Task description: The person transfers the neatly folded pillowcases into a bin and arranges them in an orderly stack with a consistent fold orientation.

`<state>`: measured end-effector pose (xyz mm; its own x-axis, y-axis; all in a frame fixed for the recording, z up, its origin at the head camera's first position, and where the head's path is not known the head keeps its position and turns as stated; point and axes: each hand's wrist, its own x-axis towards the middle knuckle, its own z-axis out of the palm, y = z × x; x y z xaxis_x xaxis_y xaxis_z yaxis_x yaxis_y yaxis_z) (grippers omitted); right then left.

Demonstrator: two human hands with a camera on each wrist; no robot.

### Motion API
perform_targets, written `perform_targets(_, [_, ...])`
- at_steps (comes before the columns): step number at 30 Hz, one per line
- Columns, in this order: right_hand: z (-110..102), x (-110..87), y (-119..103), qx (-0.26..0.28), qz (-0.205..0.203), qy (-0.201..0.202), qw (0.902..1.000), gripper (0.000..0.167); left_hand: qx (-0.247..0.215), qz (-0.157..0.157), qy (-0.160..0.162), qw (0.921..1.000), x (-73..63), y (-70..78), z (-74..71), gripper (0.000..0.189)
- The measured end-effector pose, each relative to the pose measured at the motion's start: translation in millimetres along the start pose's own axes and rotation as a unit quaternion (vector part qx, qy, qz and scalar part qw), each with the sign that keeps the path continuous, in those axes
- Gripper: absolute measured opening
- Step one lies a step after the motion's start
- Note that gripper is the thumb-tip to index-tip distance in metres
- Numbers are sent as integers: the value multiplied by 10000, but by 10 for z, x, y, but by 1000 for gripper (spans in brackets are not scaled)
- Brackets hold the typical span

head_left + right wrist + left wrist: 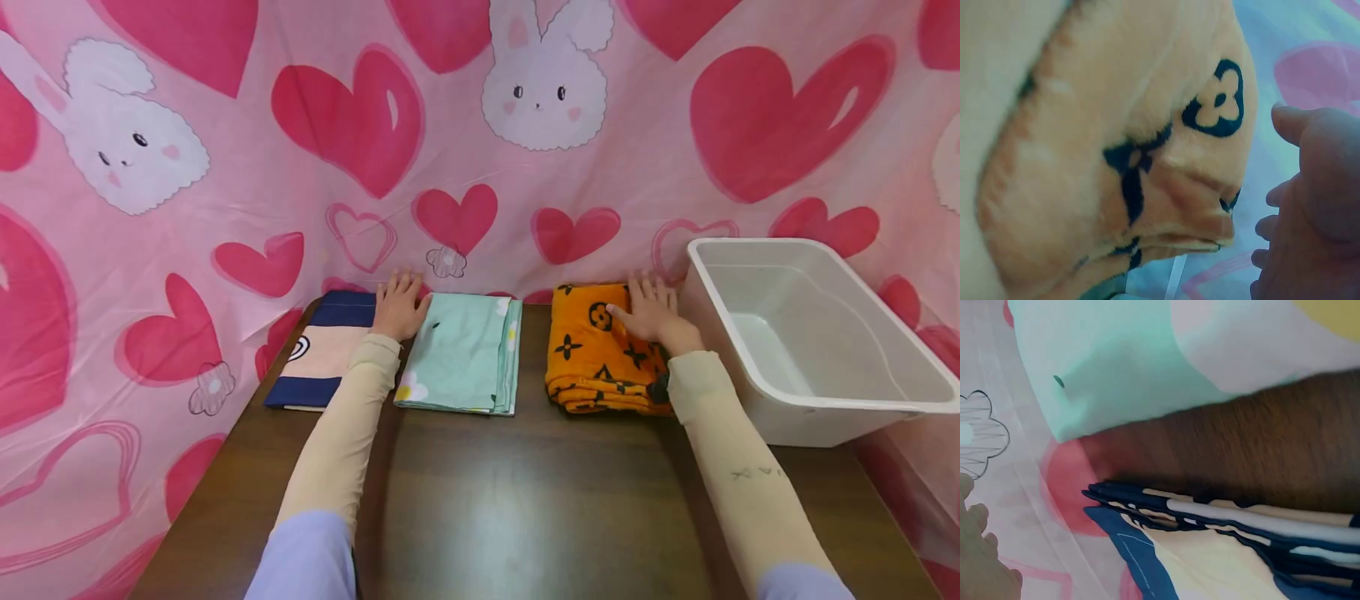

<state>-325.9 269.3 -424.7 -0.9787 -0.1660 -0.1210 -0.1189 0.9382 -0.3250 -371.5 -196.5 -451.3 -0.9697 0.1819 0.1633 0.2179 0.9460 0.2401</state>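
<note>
- Centrally, a mint folded cloth [457, 354] lies on the wooden tabletop [480, 500].
- Left hand [400, 310]: at the mint cloth's far left corner, grip loose, fingers extended; whether it touches fabric is unclear.
- Right hand [654, 317]: right of the mint cloth, over an orange patterned cloth [581, 354], grip spread wide, thumb out; contact is unclear.
- Navy-and-peach folded cloth [330, 346]: just left of the mint cloth.
- White bin [802, 423]: well right of the mint cloth.
</note>
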Motion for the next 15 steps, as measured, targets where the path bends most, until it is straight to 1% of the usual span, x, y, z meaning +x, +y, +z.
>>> perform_targets(4, [71,-43,-60,-6,-1,-158,9999,86,23,141,27,9999,-39,41,-8,62])
perform_targets(6, [104,-79,-85,27,14,-264,9996,85,21,208,-10,9998,-69,80,-13,62])
perform_targets(8, [132,-117,-95,61,26,-321,9995,84,-14,284,-55,9996,-97,132,-4,63])
perform_targets(12, [162,-215,-91,122,86,-371,9992,85,-113,534,-109,9985,-157,265,45,64])
perform_targets(15, [189,-288,-76,60,116,-429,9990,88,-181,726,-101,9971,-220,377,96,63])
